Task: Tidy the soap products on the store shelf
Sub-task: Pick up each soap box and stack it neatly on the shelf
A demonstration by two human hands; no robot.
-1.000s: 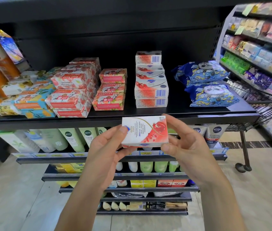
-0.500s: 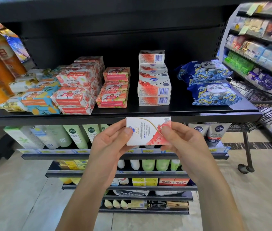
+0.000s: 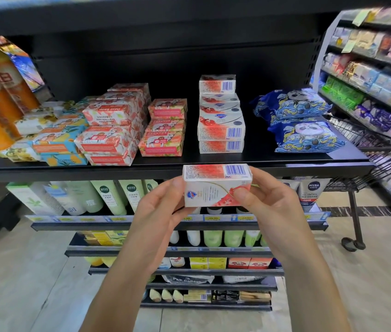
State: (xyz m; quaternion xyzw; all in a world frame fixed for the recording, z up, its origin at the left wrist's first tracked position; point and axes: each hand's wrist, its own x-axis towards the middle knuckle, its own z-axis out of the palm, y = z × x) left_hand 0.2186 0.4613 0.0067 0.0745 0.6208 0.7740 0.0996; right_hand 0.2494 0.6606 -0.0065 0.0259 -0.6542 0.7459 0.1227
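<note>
Pinching the soap box [image 3: 213, 188] endwise — left hand [image 3: 163, 207], right hand [image 3: 268, 207] — thumbs frontward.

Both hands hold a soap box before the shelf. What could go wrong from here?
The matching stack looks staggered, its boxes not squared; setting the soap box on top could topple it. The left hand and right hand pinch the box only at its ends, so it might slip during placing.
</note>
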